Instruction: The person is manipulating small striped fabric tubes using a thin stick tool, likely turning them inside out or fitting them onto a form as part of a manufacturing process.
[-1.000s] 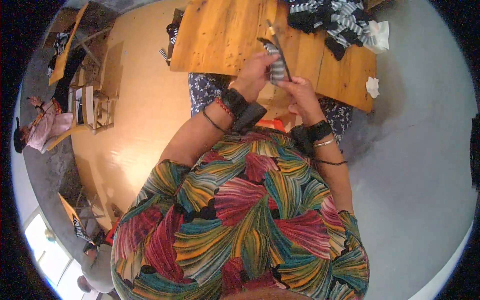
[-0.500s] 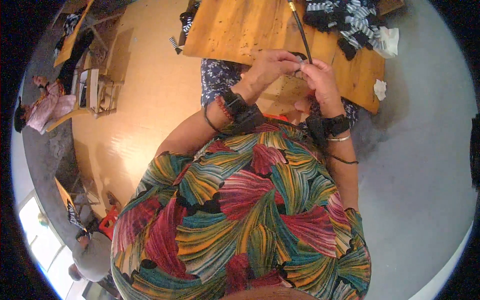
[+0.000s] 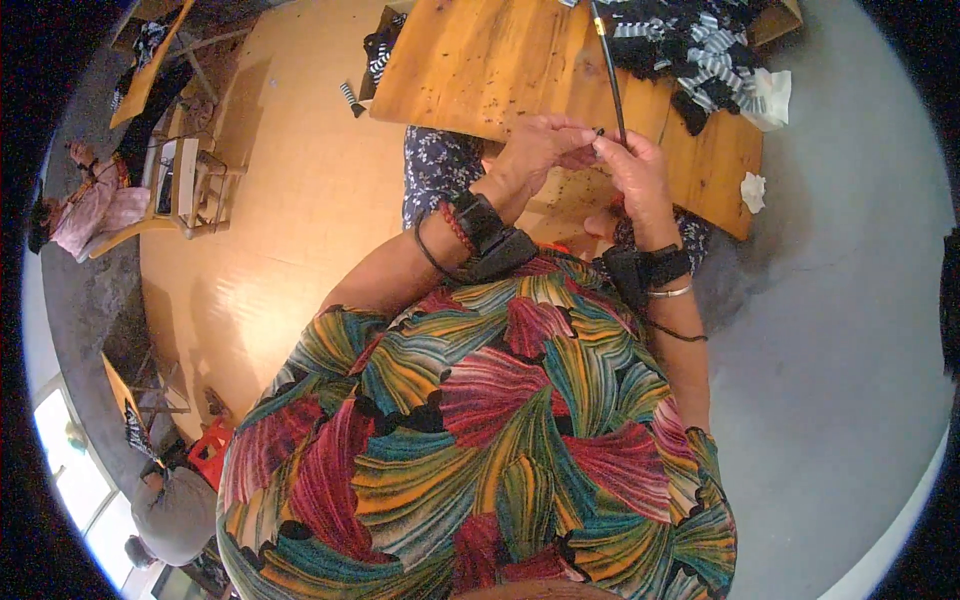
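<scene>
Both my hands meet fingertip to fingertip just over the near edge of the wooden table (image 3: 460, 75). My left hand (image 3: 538, 155) is closed in a pinch at a tiny dark bit by the fingertips, too small to name. My right hand (image 3: 640, 180) is closed too, its thumb and forefinger touching the same spot. A thin black rod (image 3: 613, 90) with a gold band runs from the fingers of my right hand up over the table; its lower end is hidden there.
Black-and-white striped fabric pieces (image 3: 715, 60) heap at the table's far right, beside a white bag (image 3: 772, 98). Crumpled white paper (image 3: 754, 192) lies near the right edge. A box with striped pieces (image 3: 380, 50) stands left of the table. People sit at the far left.
The grey bit between my fingertips no longer shows; a small dark one is there now. My hands stay together, the fingers shifted slightly, and the rod still rises from my right hand.
</scene>
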Action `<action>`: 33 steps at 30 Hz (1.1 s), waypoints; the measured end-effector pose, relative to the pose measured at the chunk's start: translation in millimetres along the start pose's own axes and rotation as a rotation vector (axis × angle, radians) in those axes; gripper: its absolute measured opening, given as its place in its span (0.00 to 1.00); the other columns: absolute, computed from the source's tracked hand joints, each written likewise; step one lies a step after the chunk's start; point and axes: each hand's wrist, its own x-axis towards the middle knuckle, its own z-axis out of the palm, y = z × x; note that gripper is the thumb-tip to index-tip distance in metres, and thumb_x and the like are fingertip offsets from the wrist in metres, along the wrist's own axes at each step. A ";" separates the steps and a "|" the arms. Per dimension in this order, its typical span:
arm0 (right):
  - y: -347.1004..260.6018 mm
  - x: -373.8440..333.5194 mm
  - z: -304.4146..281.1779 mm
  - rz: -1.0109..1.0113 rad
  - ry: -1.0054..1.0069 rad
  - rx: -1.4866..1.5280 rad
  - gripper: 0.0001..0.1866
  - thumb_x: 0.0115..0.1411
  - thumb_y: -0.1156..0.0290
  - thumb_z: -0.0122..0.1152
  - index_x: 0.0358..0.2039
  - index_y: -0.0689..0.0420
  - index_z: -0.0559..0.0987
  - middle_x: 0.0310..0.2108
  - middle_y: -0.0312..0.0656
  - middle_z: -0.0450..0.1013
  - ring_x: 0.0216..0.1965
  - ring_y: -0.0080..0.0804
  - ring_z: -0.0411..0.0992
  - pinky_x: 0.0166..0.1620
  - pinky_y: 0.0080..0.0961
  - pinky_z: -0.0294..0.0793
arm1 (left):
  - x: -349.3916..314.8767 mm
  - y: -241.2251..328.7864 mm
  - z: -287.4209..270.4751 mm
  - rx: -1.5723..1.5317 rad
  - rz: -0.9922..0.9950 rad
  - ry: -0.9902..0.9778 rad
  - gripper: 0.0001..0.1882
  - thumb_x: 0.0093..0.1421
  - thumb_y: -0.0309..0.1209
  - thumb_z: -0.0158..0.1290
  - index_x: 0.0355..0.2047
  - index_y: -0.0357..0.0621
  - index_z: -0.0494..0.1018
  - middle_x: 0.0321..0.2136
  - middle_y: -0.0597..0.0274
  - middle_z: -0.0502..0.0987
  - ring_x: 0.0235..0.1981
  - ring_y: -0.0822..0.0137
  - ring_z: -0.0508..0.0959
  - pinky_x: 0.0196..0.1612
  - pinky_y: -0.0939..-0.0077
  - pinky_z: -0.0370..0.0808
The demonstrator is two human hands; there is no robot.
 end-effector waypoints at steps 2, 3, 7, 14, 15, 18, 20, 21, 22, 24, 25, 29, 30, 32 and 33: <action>6.8 2.9 -0.1 -0.027 0.003 0.007 0.05 0.51 0.73 0.55 0.27 0.61 0.75 0.23 0.31 0.70 0.25 0.18 0.66 0.31 0.14 0.66 | 0.8 -3.2 0.6 0.063 0.012 0.052 0.09 0.54 0.30 0.49 0.30 0.35 0.72 0.26 0.60 0.75 0.29 0.69 0.76 0.34 0.77 0.73; 8.6 3.7 -0.1 -0.053 0.006 0.016 0.05 0.51 0.73 0.55 0.27 0.61 0.76 0.23 0.31 0.70 0.25 0.18 0.66 0.30 0.14 0.65 | 1.2 -4.3 0.9 0.062 0.011 0.050 0.09 0.54 0.30 0.49 0.30 0.35 0.72 0.26 0.60 0.75 0.29 0.69 0.76 0.34 0.77 0.73; -0.3 -1.1 -0.4 0.061 0.033 0.028 0.06 0.50 0.73 0.55 0.27 0.61 0.76 0.23 0.32 0.70 0.24 0.17 0.66 0.29 0.14 0.64 | -0.5 -5.4 1.9 0.056 0.016 0.068 0.10 0.54 0.31 0.50 0.30 0.36 0.72 0.26 0.61 0.75 0.28 0.70 0.75 0.33 0.78 0.72; 7.5 2.2 -2.9 0.055 0.006 0.044 0.06 0.49 0.72 0.56 0.26 0.61 0.77 0.21 0.30 0.70 0.23 0.17 0.65 0.28 0.13 0.63 | -10.0 5.3 14.5 0.179 0.049 0.097 0.11 0.49 0.31 0.55 0.31 0.37 0.69 0.27 0.61 0.73 0.27 0.68 0.75 0.32 0.78 0.72; 6.0 0.8 -1.8 0.052 -0.003 0.032 0.06 0.49 0.72 0.57 0.26 0.61 0.77 0.21 0.30 0.70 0.23 0.17 0.65 0.28 0.14 0.63 | -8.5 3.6 12.9 0.178 0.048 0.098 0.11 0.49 0.31 0.55 0.31 0.37 0.69 0.27 0.61 0.73 0.27 0.68 0.75 0.32 0.78 0.72; 8.6 4.3 -2.3 0.074 0.006 -0.005 0.05 0.49 0.73 0.56 0.26 0.60 0.76 0.21 0.31 0.69 0.23 0.17 0.65 0.28 0.12 0.62 | 1.6 -4.9 1.4 0.065 0.041 0.060 0.09 0.49 0.29 0.55 0.28 0.38 0.68 0.25 0.60 0.73 0.25 0.68 0.75 0.30 0.78 0.72; 10.6 1.4 1.3 0.065 -0.010 0.105 0.05 0.49 0.73 0.56 0.26 0.60 0.76 0.21 0.31 0.69 0.23 0.17 0.64 0.27 0.12 0.61 | 5.2 -6.5 -5.1 -0.029 -0.003 0.027 0.08 0.49 0.27 0.54 0.27 0.38 0.68 0.23 0.60 0.74 0.24 0.68 0.75 0.28 0.78 0.73; 11.1 0.3 3.3 0.056 -0.024 0.214 0.04 0.49 0.73 0.55 0.26 0.60 0.75 0.21 0.31 0.69 0.22 0.17 0.64 0.26 0.12 0.60 | 5.2 -7.1 -5.8 -0.029 -0.004 0.026 0.08 0.49 0.27 0.54 0.27 0.38 0.68 0.23 0.60 0.74 0.24 0.68 0.75 0.28 0.78 0.73; 10.6 -0.5 4.9 0.056 -0.023 0.214 0.04 0.49 0.73 0.55 0.26 0.60 0.75 0.21 0.31 0.69 0.22 0.17 0.64 0.26 0.12 0.60 | 5.1 -7.7 -6.4 -0.027 -0.005 0.033 0.06 0.49 0.26 0.54 0.27 0.38 0.68 0.23 0.60 0.74 0.23 0.68 0.75 0.28 0.78 0.73; 7.7 -1.3 8.7 0.111 0.063 0.164 0.04 0.49 0.74 0.55 0.25 0.60 0.74 0.19 0.31 0.67 0.21 0.16 0.63 0.25 0.11 0.58 | 3.3 -6.4 -5.4 -0.021 -0.004 0.042 0.05 0.50 0.25 0.53 0.27 0.39 0.69 0.22 0.60 0.74 0.22 0.68 0.75 0.27 0.78 0.73; 9.8 -0.3 10.1 0.111 0.061 0.165 0.04 0.49 0.74 0.55 0.25 0.60 0.74 0.19 0.31 0.67 0.21 0.16 0.63 0.25 0.11 0.58 | 2.5 -6.7 -3.6 -0.007 0.009 0.085 0.05 0.50 0.25 0.53 0.27 0.38 0.69 0.22 0.61 0.74 0.21 0.69 0.74 0.26 0.78 0.72; 21.8 1.4 13.3 0.074 0.066 0.248 0.03 0.49 0.73 0.54 0.24 0.58 0.74 0.18 0.29 0.65 0.18 0.15 0.59 0.20 0.11 0.55 | 2.2 -5.4 1.4 0.258 0.019 0.146 0.06 0.49 0.25 0.50 0.29 0.37 0.70 0.21 0.63 0.73 0.19 0.72 0.72 0.24 0.79 0.70; 23.3 0.8 14.0 0.071 0.050 0.234 0.03 0.49 0.73 0.54 0.24 0.57 0.74 0.17 0.28 0.64 0.16 0.14 0.58 0.19 0.11 0.54 | 4.4 -8.0 -0.3 0.257 0.020 0.149 0.06 0.49 0.25 0.50 0.29 0.37 0.70 0.21 0.63 0.73 0.19 0.72 0.72 0.24 0.79 0.70; 25.8 1.5 13.7 0.097 0.039 0.241 0.03 0.49 0.73 0.54 0.24 0.57 0.74 0.16 0.27 0.63 0.15 0.14 0.56 0.18 0.12 0.53 | 10.3 -13.6 -6.0 0.600 -0.091 0.104 0.09 0.49 0.27 0.49 0.31 0.36 0.70 0.20 0.63 0.72 0.19 0.73 0.71 0.24 0.80 0.69; 25.7 2.3 13.2 0.123 0.031 0.249 0.02 0.49 0.73 0.54 0.24 0.56 0.74 0.16 0.26 0.62 0.14 0.13 0.55 0.17 0.12 0.52 | 8.9 -16.6 -8.2 0.600 -0.089 0.107 0.09 0.49 0.27 0.49 0.31 0.36 0.70 0.20 0.63 0.72 0.19 0.73 0.71 0.24 0.80 0.69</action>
